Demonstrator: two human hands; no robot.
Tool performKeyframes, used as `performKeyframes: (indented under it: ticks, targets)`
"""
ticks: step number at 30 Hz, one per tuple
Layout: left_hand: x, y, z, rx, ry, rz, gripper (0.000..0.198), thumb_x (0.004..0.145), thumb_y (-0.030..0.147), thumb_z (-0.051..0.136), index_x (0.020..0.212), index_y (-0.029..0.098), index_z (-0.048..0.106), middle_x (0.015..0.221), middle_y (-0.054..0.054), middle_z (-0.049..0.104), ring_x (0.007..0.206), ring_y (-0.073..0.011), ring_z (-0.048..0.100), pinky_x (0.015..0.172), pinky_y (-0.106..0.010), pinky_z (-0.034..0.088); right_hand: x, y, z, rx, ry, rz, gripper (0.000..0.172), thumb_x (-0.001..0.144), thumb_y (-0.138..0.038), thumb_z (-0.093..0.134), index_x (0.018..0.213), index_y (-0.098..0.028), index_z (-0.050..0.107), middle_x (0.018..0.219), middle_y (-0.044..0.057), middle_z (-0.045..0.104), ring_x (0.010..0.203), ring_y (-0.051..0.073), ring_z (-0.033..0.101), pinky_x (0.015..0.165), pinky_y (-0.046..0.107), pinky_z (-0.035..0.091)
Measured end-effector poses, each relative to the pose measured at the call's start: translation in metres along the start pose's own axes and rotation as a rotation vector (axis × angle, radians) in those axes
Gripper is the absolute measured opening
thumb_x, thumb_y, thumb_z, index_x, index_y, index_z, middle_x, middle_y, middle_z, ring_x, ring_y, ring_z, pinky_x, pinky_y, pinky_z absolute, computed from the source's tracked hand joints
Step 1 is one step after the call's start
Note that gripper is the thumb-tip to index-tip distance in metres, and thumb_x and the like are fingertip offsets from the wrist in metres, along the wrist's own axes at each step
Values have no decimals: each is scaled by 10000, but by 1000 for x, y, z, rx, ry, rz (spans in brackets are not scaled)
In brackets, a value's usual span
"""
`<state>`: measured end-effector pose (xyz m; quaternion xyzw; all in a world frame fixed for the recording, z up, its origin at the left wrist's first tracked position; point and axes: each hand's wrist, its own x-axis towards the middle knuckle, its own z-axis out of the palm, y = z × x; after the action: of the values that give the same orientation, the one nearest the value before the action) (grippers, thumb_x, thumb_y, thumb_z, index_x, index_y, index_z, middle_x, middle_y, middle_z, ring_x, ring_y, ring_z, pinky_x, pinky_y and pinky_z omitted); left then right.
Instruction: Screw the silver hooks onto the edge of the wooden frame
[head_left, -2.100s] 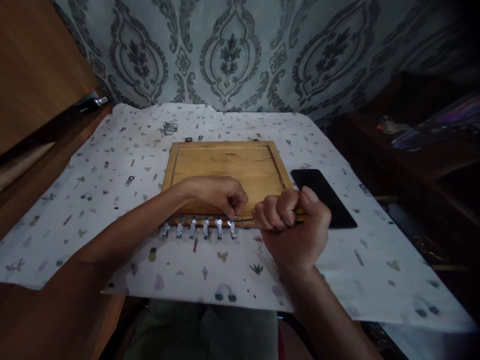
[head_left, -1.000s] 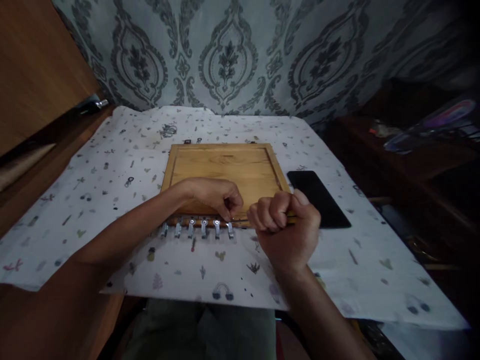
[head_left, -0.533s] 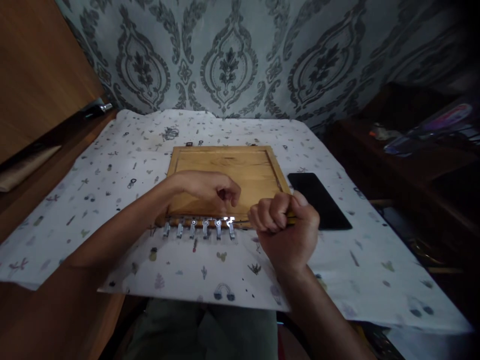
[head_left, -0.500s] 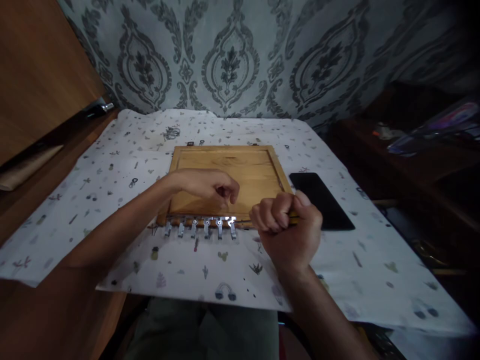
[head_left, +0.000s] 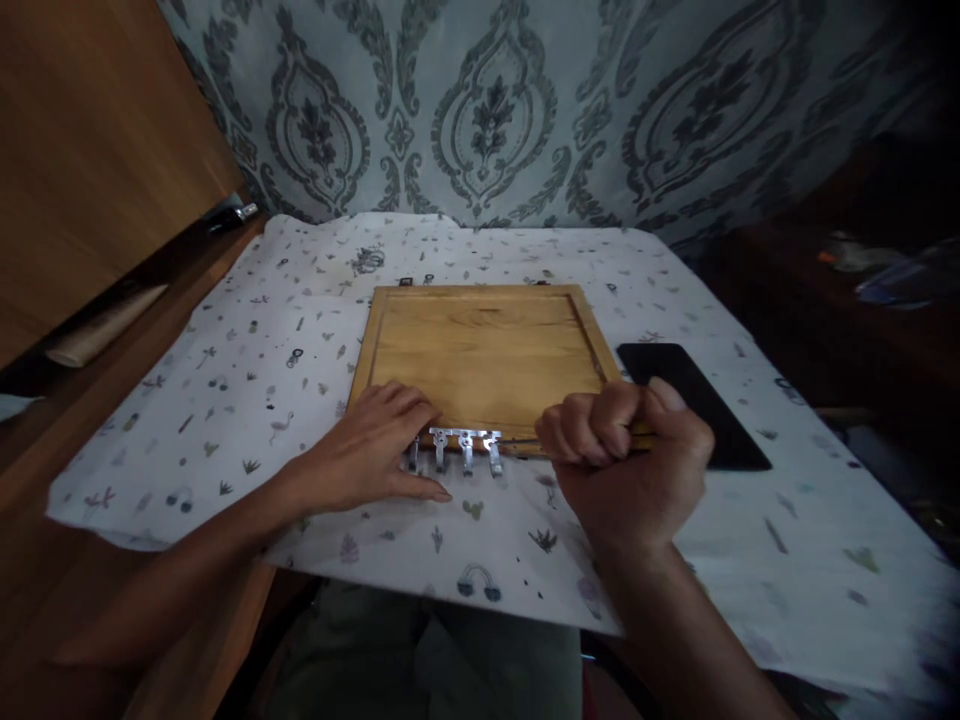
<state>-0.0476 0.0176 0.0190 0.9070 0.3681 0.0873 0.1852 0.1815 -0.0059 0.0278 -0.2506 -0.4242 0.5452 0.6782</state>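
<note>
A wooden board [head_left: 480, 360] with a raised frame lies flat on the cloth in front of me. Along its near edge runs a metal hook rail [head_left: 466, 438] with several hooks hanging down. My left hand [head_left: 367, 450] lies over the near left corner, covering the rail's left part, fingers flat and thumb stretched away. My right hand [head_left: 634, 470] is a fist around what looks like a screwdriver [head_left: 525, 442]. A bit of yellow handle shows; its thin shaft points left to the rail's right end. The tip's exact contact is too small to make out.
A black flat slab [head_left: 705, 410], perhaps a tablet, lies right of the board. White patterned cloth [head_left: 300, 290] covers the table. A wooden cabinet [head_left: 112, 150] stands at the left, with a rolled tan object [head_left: 105, 325] on its ledge. Patterned wall behind.
My left hand has gone from hovering over the board, fingers curled, down to its near left edge over the rail. My right fist still grips the tool; the whole view has shifted slightly.
</note>
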Motion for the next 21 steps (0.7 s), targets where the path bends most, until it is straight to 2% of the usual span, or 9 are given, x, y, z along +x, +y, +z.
performKeyframes:
  ticks: [7, 15, 21]
  targets:
    - [0, -7, 10, 33, 31, 5, 634, 807, 691, 699, 1179, 181, 633, 1147, -100, 634, 1087, -287, 556, 924, -431, 467, 2, -1, 2, -21, -48, -27, 593, 896, -450, 618, 453, -199, 315, 399, -66, 207, 359, 66, 204, 374, 245, 190]
    - [-1, -9, 15, 58, 74, 19, 509, 884, 636, 646, 1183, 224, 643, 1137, -83, 636, 1079, -279, 548, 940, -452, 449, 0, 2, -4, -8, -27, -13, 560, 880, -438, 627, 456, -198, 350, 401, -66, 231, 367, 64, 219, 380, 250, 213]
    - [0, -8, 16, 42, 85, -2, 440, 856, 581, 714, 1109, 225, 662, 1108, -71, 644, 1058, -277, 552, 927, -457, 447, 0, 0, 0, -34, -7, -11, 576, 875, -451, 629, 444, -202, 337, 401, -66, 214, 364, 68, 209, 374, 248, 209]
